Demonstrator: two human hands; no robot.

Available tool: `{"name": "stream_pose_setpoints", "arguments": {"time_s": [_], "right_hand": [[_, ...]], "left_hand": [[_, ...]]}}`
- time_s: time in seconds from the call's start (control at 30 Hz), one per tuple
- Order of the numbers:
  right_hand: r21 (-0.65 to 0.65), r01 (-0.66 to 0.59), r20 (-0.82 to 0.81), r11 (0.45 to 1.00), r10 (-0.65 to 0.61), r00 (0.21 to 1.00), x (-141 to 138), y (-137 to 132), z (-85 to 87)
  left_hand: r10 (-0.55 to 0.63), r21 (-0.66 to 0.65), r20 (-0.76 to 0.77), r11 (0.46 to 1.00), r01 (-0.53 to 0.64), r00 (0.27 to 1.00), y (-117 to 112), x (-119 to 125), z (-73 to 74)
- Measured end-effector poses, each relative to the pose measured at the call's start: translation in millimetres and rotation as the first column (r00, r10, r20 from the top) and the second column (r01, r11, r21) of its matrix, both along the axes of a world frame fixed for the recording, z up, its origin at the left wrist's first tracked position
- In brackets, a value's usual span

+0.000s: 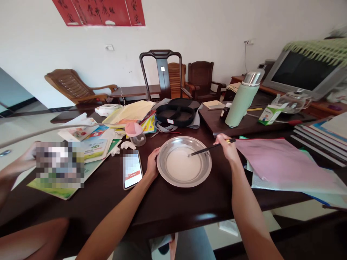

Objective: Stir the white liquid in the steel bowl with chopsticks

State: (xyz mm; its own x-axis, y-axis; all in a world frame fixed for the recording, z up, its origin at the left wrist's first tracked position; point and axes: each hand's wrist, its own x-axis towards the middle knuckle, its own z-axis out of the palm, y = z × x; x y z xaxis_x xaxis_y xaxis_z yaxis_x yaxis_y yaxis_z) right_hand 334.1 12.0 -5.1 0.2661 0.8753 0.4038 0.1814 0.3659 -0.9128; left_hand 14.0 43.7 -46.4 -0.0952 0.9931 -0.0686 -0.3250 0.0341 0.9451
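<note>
The shallow round silver metal bowl (206, 162) stands on the dark brown glossy table (173, 206), right between the person's two hands. The left hand (153, 163) grips its rim on the left side. The right hand (227, 146), just beyond the opposite rim, is closed around slim black chopsticks (206, 148) near their gold-banded upper end; they slant down over the rim, tips at the milky white liquid (181, 168). That liquid covers the bowl's base, the sloping wall shining bare above it.
</note>
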Motion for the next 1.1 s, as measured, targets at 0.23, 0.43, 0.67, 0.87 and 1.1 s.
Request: {"name": "stream_pose_setpoints", "arguments": {"time_s": [0.23, 0.43, 0.67, 0.87, 1.1], "right_hand": [[-0.073, -0.251, 0.082, 0.965, 0.256, 0.963, -9, 0, 2.2], [0.017, 0.062, -0.033, 0.998, -0.062, 0.998, 3, -1, 0.7], [-0.056, -0.167, 0.081, 0.984, 0.171, 0.982, -14, 3, 0.6], [0.024, 0.033, -0.053, 0.999, -0.032, 0.998, 8, 0, -1.9], [-0.062, -0.148, 0.117, 0.987, 0.155, 0.981, -14, 5, -0.3]], "left_hand": [[0.01, -0.002, -0.027, 1.0, -0.01, 1.0, 3, -1, -2.6], [0.017, 0.016, -0.062, 1.0, -0.016, 0.998, 5, -3, -4.4], [0.009, 0.014, -0.044, 1.0, -0.009, 0.999, 6, -3, -4.3], [0.023, 0.034, -0.053, 0.999, -0.021, 0.998, 5, -3, -2.2], [0.028, 0.039, -0.062, 0.999, -0.025, 0.998, 5, -3, -4.0]]}}
